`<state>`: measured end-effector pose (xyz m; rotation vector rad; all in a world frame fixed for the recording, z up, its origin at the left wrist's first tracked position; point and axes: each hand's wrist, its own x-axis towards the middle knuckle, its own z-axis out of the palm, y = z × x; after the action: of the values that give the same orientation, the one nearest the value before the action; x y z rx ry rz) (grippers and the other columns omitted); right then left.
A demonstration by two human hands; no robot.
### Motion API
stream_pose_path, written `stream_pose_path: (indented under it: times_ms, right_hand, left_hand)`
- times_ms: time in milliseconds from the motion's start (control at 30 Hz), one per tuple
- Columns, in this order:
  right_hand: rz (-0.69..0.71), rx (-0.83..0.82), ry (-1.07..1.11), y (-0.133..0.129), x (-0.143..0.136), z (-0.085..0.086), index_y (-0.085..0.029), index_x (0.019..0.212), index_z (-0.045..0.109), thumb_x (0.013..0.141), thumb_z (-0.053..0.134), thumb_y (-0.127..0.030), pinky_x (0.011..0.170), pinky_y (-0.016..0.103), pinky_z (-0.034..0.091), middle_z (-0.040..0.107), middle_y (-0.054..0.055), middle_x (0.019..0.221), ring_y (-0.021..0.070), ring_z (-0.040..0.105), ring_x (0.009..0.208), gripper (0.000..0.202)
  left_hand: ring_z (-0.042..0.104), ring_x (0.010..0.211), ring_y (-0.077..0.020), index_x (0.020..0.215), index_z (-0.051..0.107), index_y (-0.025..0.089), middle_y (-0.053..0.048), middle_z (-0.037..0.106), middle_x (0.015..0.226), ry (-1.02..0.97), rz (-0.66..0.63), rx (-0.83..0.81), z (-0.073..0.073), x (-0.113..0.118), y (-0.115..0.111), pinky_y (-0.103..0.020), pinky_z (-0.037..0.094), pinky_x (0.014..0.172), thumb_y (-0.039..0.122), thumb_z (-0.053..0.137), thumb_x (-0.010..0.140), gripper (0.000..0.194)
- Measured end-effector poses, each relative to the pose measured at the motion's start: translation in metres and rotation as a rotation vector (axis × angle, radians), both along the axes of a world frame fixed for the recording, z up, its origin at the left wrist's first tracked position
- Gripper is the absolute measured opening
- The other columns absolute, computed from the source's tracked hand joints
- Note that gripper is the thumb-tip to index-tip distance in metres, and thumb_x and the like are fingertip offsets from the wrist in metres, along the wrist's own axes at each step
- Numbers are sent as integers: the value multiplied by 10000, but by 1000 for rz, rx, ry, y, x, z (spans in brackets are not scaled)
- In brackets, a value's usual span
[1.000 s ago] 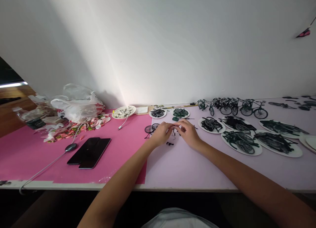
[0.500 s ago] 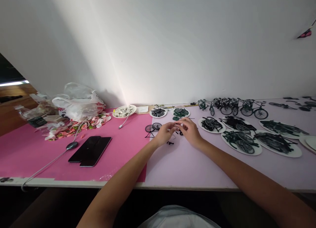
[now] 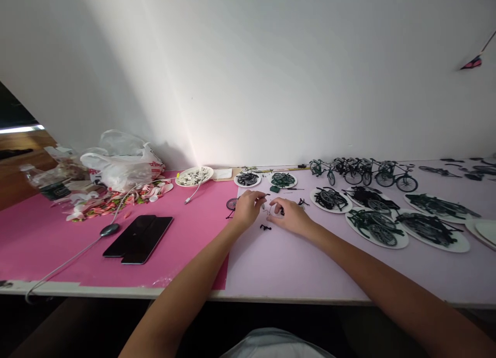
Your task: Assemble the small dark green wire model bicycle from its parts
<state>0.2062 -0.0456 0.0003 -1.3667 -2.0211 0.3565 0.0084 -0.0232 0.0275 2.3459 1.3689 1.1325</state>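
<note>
My left hand [image 3: 248, 209] is closed in a pinch, and a small dark plastic part [image 3: 267, 195] sticks out from its fingertips. Just right of it, my right hand [image 3: 292, 216] is low over the table with its fingers curved and thumb apart; nothing shows clearly in its grip. Behind my left hand, a toy bicycle wheel and frame [image 3: 231, 205] are partly hidden. A small black bicycle part [image 3: 265, 227] lies in front of the hands. Another dark part [image 3: 303, 202] rests beyond my right hand, with tiny pieces between the hands too small to name.
Assembled toy bicycles [image 3: 395, 176] stand along the wall at right. Several plates of dark bicycle parts [image 3: 376, 228] lie in front of them. Left are a dish of pale pieces [image 3: 194, 176], a white plastic bag [image 3: 124, 167], two dark phones [image 3: 139, 239] and a cable [image 3: 70, 260].
My hands were together at the fingertips and have come apart. The left has moved slightly left with the small dark part; the right has lowered toward the table.
</note>
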Motion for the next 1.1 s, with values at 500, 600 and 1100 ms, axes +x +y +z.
stream_pose_path:
  times_ms: [500, 600, 1100]
  right_hand:
    - [28, -93, -23, 5, 3, -6, -236, 1154, 681, 883, 733, -194, 798, 317, 478, 725, 20, 964, 206, 681, 904, 280]
    - [48, -93, -29, 5, 3, -8, -228, 1120, 700, 891, 718, -172, 813, 322, 490, 715, 36, 997, 206, 683, 914, 237]
    - [8, -97, -98, 6, 4, -7, -222, 949, 739, 902, 745, -231, 774, 324, 494, 711, 65, 1007, 222, 694, 889, 48]
  left_hand:
    - [632, 1062, -274, 1055, 781, 201, -72, 789, 1028, 160, -49, -50, -5, 1, 2, -385, 512, 901, 176, 613, 958, 195]
    - [635, 1062, -279, 1056, 786, 196, -79, 792, 1028, 190, -59, -54, -7, 1, 3, -393, 514, 913, 178, 603, 954, 211]
    - [661, 1027, -278, 1045, 805, 205, -77, 799, 1005, 255, -90, -83, -13, 0, 5, -376, 524, 904, 206, 612, 908, 237]
